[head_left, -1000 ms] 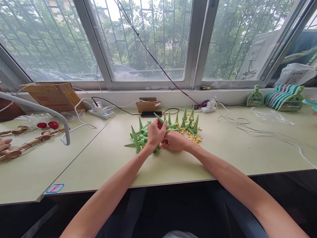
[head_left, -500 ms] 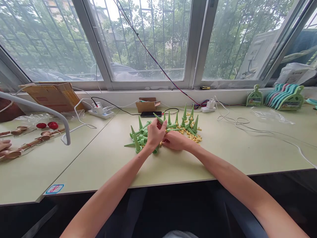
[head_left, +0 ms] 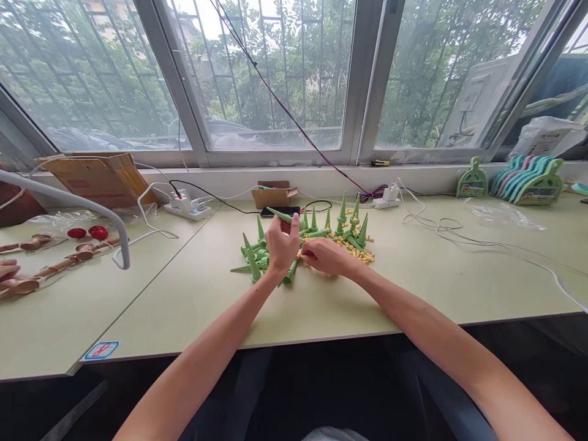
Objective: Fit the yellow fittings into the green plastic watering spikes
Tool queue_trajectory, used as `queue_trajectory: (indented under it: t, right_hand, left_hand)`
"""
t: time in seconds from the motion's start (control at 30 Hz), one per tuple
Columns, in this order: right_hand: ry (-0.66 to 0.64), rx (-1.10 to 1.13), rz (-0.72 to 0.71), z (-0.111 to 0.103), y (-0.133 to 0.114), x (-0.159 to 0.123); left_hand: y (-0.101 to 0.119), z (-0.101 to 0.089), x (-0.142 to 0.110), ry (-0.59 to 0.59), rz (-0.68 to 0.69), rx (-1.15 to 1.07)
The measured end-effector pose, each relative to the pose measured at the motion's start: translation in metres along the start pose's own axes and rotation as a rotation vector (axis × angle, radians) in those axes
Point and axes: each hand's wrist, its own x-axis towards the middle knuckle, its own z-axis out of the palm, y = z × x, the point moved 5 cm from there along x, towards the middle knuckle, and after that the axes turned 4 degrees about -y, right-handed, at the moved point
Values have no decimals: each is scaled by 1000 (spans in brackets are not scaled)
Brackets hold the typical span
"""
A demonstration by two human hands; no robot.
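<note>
Your left hand (head_left: pixel 283 244) is closed around one green cone (head_left: pixel 279 214), thumb against it; its tip sticks out up and to the left, over the pile and in line with the one phone (head_left: pixel 289 210) lying behind. Your right hand (head_left: pixel 325 256) is just beside it, low on the table (head_left: pixel 184 306), fingers curled narrow at the yellow pieces (head_left: pixel 362 254); you hide the fingertips, so I cannot tell whether they hold one. Around your hands, eight more cones look point-up: two left of your left hand and six beyond your right. Others lie on their sides, too tangled to count, though one clearly lies between your wrists, its wide end toward you. The yellow pieces, dozens at least, are scattered mostly to the right, about the feet of the upright cones. Behind the pile stands one small box (head_left: pixel 274 196), with one power strip (head_left: pixel 188 209) to its left and another to its right. Farther left lie two red balls (head_left: pixel 98 232), and one hand of another person (head_left: pixel 8 272) shows at the edge.
</note>
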Motion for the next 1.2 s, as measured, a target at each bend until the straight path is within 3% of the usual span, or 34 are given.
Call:
queue_trajectory:
  t: [0.27, 0.73, 1.0, 1.2]
  right_hand:
    - [38, 139, 64, -4, 6, -1]
    - [130, 176, -7, -11, 9, -4]
    - [348, 204, 169, -19, 25, -5]
    - [498, 244, 244, -21, 34, -7]
  left_hand:
    - [0, -3, 0, 65, -24, -32]
    - [3, -6, -1, 86, -33, -32]
    - [3, -3, -1, 59, 4, -35]
    - [1, 5, -3, -46, 6, -23]
